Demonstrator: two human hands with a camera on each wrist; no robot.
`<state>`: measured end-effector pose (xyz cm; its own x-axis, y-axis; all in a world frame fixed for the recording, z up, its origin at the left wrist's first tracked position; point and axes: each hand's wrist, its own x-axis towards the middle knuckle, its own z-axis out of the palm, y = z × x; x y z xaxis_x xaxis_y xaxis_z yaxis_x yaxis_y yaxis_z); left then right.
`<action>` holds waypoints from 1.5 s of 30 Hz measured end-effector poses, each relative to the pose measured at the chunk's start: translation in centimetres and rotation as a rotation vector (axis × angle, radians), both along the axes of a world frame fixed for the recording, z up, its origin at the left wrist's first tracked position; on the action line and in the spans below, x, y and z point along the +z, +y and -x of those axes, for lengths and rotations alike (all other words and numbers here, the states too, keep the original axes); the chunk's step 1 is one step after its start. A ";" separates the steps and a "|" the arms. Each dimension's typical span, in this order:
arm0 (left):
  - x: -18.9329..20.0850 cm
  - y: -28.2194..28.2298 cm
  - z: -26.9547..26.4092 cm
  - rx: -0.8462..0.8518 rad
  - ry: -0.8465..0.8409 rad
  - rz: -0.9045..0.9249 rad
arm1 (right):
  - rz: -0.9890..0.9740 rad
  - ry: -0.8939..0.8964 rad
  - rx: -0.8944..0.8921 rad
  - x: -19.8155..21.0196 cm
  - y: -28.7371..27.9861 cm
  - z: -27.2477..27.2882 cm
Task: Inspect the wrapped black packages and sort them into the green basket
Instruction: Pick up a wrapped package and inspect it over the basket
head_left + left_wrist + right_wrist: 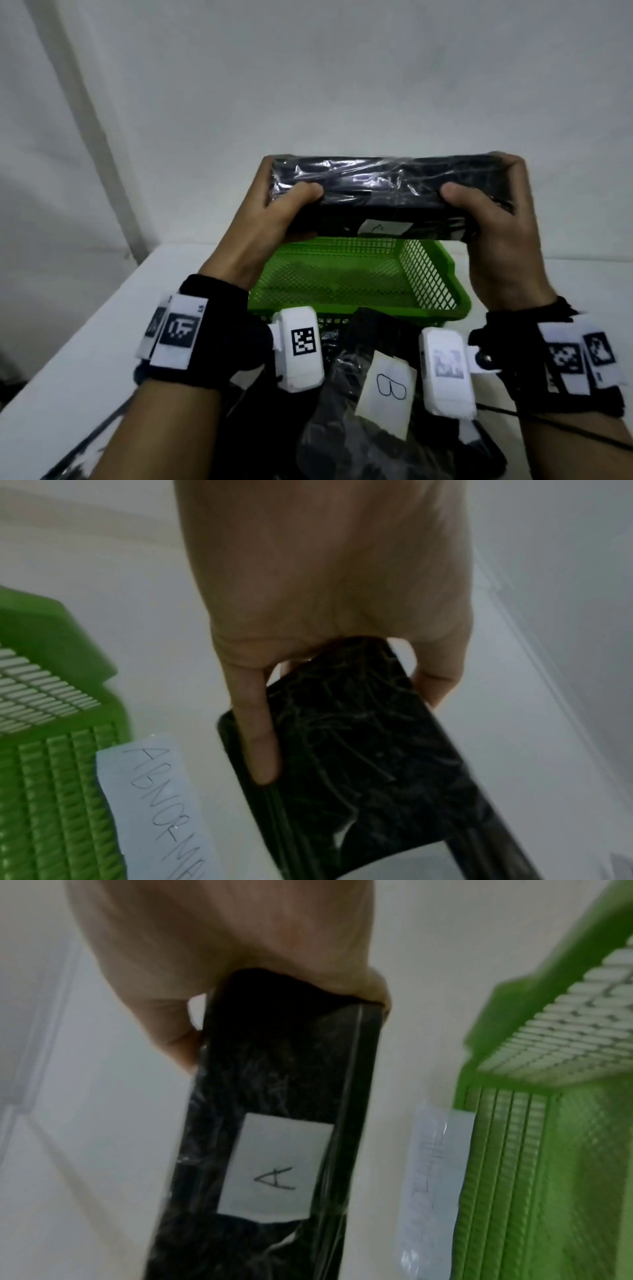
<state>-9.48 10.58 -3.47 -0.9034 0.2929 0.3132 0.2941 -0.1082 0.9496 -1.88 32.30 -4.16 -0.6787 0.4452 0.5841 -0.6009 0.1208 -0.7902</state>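
Note:
A long black package [383, 192] wrapped in shiny film hangs in the air above the green basket [442, 274]. My left hand [274, 212] grips its left end, thumb on the near face. My right hand [493, 219] grips its right end the same way. A white label marked "A" [277, 1169] is stuck on the package's underside. In the left wrist view my fingers [260, 745] wrap over the package [369, 764]. The basket holds nothing that I can see. Another wrapped black package [359, 404] with a label "B" [387, 390] lies on the table near me.
The basket stands on a white table [85, 342] against a white wall. A paper tag reading "ABNORMAL" [161, 799] is fixed to the basket's outer wall. More dark wrapped items and a black cable [548, 421] lie at the table's near edge.

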 end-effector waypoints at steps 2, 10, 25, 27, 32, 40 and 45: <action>-0.3 0.0 0.1 -0.012 -0.005 0.101 | -0.128 0.044 -0.011 0.1 0.6 -0.7; 1.3 -0.6 -0.1 -0.018 -0.024 -0.050 | -0.307 -0.127 -0.019 0.9 1.0 -1.5; 1.5 -0.5 -0.3 -0.097 0.241 -0.281 | 0.189 -0.282 0.357 2.2 2.3 -1.2; 1.2 -0.3 -0.4 -0.107 0.160 -0.183 | 0.193 -0.233 0.320 1.7 2.6 -0.9; 0.6 0.4 -0.3 -0.064 0.095 0.021 | 0.095 -0.165 0.168 0.5 3.7 -0.2; 0.2 0.7 -0.3 0.015 0.144 0.022 | -0.112 -0.152 0.037 0.0 4.2 -0.7; 0.3 0.0 -0.2 0.183 0.277 0.268 | -0.464 -0.239 -0.279 -0.7 4.5 -0.6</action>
<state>-9.32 10.61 -3.20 -0.8404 0.2394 0.4862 0.5337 0.2096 0.8193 -1.28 36.81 -4.82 -0.7090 0.3603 0.6062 -0.3088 0.6142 -0.7262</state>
